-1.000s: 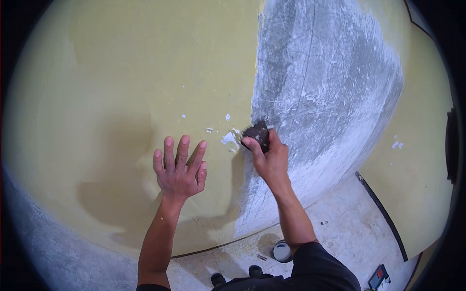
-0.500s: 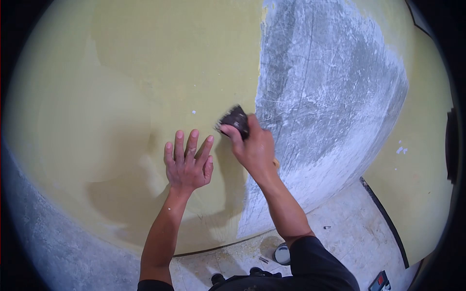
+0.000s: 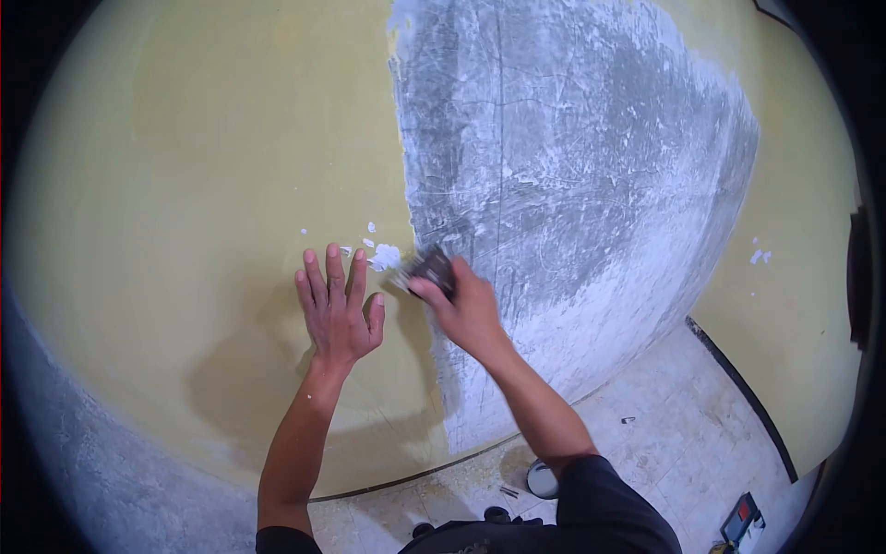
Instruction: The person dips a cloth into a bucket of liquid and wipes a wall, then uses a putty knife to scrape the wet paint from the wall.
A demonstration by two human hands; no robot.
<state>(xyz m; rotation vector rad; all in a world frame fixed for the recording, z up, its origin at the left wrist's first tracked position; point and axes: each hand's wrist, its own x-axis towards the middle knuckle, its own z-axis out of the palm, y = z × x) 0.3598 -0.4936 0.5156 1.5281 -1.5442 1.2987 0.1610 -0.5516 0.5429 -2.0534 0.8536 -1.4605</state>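
Note:
A yellow-painted wall [image 3: 231, 166] fills the view, with a rough grey and white stripped area [image 3: 572, 175] on its right half. My left hand [image 3: 335, 319] lies against the yellow paint, palm to the wall and fingers stretched out; it holds nothing. My right hand [image 3: 469, 309] is closed around a scraper [image 3: 434, 270], its dark, white-flecked blade slightly blurred near the edge between paint and stripped area. Just left of the blade, a white bare patch [image 3: 386, 257] breaks the paint, with smaller white spots around it. The scraper's handle is hidden in my fist.
Paint crumbs lie on the tiled floor [image 3: 664, 406] along the wall's foot. A round container [image 3: 543, 480] stands by my right sleeve. A dark tool with a red part [image 3: 741, 511] lies at lower right. Another yellow wall [image 3: 784, 305] with a dark skirting runs along the right.
The scraper has moved down and slightly left in the view. A larger white patch has appeared where yellow paint was. My left hand stays flat on the wall; the view has shifted right.

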